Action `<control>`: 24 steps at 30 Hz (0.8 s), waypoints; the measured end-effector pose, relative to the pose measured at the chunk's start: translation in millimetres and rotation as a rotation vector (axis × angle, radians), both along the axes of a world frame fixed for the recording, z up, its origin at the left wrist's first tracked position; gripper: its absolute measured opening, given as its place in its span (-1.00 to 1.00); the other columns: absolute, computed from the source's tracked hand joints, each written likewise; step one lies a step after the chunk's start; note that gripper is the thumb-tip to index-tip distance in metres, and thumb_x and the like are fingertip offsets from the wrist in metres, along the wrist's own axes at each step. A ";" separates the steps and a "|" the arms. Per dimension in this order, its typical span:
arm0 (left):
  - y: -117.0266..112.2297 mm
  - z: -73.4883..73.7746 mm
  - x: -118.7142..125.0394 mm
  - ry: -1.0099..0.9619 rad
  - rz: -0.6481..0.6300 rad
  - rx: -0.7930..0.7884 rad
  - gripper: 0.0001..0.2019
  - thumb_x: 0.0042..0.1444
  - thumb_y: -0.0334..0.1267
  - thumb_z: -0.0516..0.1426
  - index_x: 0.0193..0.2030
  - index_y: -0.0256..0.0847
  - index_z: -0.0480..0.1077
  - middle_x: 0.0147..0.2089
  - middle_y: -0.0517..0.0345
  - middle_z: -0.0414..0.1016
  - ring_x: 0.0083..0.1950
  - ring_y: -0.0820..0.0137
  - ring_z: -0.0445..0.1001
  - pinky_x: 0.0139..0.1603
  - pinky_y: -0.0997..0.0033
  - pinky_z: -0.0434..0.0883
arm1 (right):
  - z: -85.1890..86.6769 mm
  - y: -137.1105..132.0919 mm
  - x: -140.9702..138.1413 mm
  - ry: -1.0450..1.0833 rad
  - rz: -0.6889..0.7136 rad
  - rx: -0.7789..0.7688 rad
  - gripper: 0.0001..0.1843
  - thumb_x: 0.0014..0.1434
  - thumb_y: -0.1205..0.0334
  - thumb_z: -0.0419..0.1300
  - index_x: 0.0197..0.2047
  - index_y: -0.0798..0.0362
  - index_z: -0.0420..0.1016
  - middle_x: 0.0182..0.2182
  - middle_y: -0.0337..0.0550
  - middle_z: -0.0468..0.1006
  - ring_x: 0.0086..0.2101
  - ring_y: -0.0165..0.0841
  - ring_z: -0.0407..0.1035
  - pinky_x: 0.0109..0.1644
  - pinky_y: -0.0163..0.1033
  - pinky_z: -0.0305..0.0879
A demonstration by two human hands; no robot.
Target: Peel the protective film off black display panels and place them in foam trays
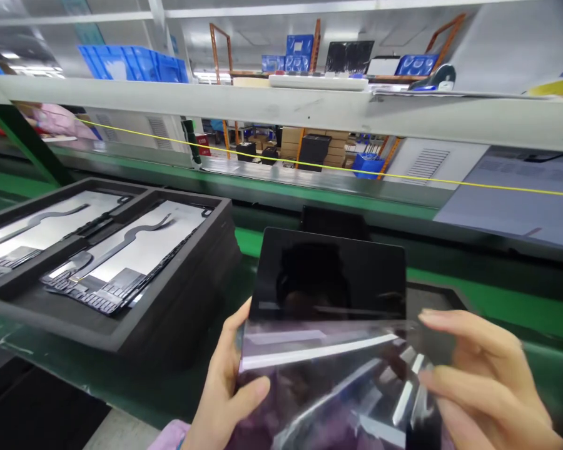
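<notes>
Gripped black panel (pixel 328 275) in left hand (pixel 228 381), curled round edge; pinched clear film (pixel 319 387) in half-open right hand (pixel 488 375). Had upper part bare, lower part under loose film.

Tray (pixel 187 287) lies left of screen (pixel 328 269), perhaps a second tray (pixel 438 295) behind.

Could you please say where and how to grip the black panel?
I'd grip the black panel at its left edge, from the left, thumb in front, fingers behind: it is flat, straight-edged, and the right hand and clear film crowd its lower right.
</notes>
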State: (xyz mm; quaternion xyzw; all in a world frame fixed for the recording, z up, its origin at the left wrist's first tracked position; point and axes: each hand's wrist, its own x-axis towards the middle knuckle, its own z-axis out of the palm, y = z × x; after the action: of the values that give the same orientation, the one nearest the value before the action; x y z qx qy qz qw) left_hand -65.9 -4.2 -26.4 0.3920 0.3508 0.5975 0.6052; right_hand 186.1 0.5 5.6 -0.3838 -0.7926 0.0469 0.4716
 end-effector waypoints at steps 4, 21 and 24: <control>14.8 -1.2 -5.1 -0.027 -0.112 -0.038 -0.27 -0.07 -0.27 0.26 0.26 -0.01 0.09 -0.03 0.16 0.51 -0.35 0.45 0.48 -0.30 0.53 0.39 | 16.8 8.6 -11.2 0.121 0.391 -0.264 -0.36 0.25 0.39 -0.13 0.33 -0.19 -0.21 0.05 -0.03 0.30 -0.16 -0.23 0.37 -0.18 -0.11 0.46; 12.1 18.8 -21.1 -0.117 -0.115 -0.014 -0.37 -0.14 -0.39 0.16 0.18 -0.16 0.26 0.15 0.13 0.41 0.27 0.14 0.22 0.28 0.26 0.13 | 86.6 44.7 -30.1 -0.634 0.715 -0.098 -0.87 0.16 0.42 0.15 -0.22 0.08 0.46 0.04 -0.07 0.36 0.09 -0.26 0.21 0.13 -0.25 0.30; 8.4 21.8 -17.3 -0.120 -0.065 0.029 -0.48 0.00 -0.31 0.14 0.17 -0.17 0.28 0.18 0.12 0.38 0.29 0.16 0.19 0.30 0.27 0.10 | 77.8 51.7 -36.4 -0.485 0.598 0.052 -0.88 0.16 0.40 0.18 -0.40 0.07 0.37 -0.08 -0.09 0.44 0.04 -0.24 0.27 0.10 -0.19 0.33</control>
State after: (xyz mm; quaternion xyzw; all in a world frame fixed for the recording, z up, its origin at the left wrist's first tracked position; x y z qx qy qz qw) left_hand -83.3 4.1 -4.6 0.3755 0.2924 0.6050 0.6384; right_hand 149.7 52.3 83.4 -0.1234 -0.9589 0.0701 0.2455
